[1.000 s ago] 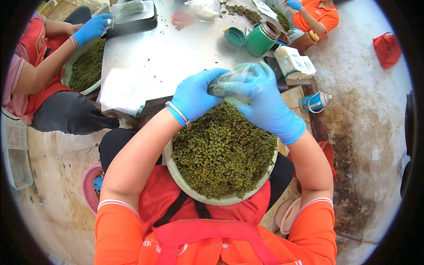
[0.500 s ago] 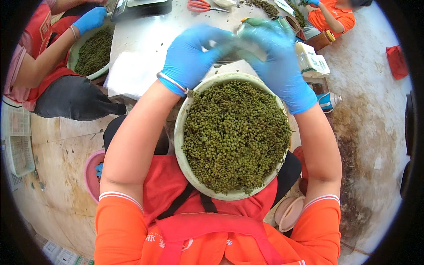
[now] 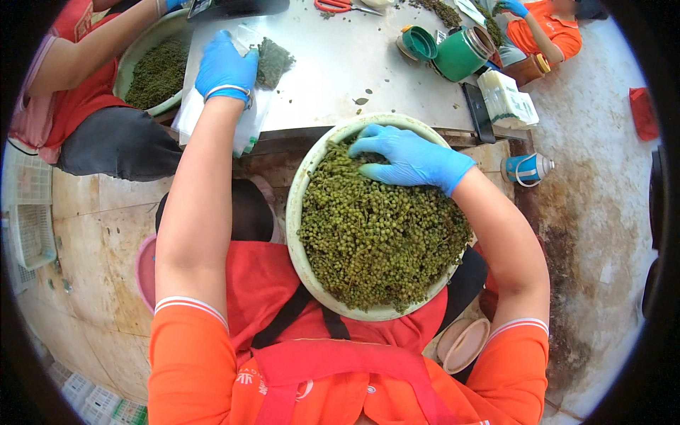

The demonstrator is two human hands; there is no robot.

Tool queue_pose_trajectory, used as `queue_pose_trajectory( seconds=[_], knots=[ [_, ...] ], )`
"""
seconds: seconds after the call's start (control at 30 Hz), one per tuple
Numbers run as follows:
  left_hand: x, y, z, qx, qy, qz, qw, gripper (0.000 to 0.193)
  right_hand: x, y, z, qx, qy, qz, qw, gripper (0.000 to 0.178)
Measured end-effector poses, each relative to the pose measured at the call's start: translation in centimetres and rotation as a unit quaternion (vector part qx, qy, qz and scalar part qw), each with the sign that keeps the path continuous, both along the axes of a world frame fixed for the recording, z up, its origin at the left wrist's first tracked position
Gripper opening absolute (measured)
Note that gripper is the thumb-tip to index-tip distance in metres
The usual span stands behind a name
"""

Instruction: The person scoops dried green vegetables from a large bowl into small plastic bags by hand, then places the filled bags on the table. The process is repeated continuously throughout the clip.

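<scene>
Two gloved hands, one in a basin of green peppercorns, one on a filled bag on the table

The right hand lies open, fingers spread, on the heap of small green peppercorns that fills the round pale basin on the person's lap, touching the berries near the basin's far rim; the left hand reaches out to the white table and rests palm down, fingers loosely curled, on a clear plastic bag partly filled with the same green berries, whether it grips the bag I cannot tell. Further along the table stand a green jar with its green lid lying beside it; another person at the left has a second basin of peppercorns
</scene>
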State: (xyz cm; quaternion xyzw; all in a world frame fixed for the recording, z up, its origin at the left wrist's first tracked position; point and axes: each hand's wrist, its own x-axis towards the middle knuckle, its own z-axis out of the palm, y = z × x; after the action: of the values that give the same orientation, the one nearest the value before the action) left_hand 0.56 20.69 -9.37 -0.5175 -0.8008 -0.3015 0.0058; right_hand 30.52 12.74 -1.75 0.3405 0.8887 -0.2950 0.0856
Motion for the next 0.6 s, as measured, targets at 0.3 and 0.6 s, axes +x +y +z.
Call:
queue_pose_trajectory(
  seconds=[0.3,0.6],
  knots=[
    [1.1,-8.6,2.8,-0.103,0.043,-0.193,0.975,0.039,2.8,-0.5,1.1,0.041,-0.046,-0.039,0.997,0.035],
    [-0.7,-6.8,-0.4,-0.139,-0.064,-0.222,0.963,0.020,2.9,-2.4,1.3,0.128,0.059,-0.086,0.986,0.041]
  ],
)
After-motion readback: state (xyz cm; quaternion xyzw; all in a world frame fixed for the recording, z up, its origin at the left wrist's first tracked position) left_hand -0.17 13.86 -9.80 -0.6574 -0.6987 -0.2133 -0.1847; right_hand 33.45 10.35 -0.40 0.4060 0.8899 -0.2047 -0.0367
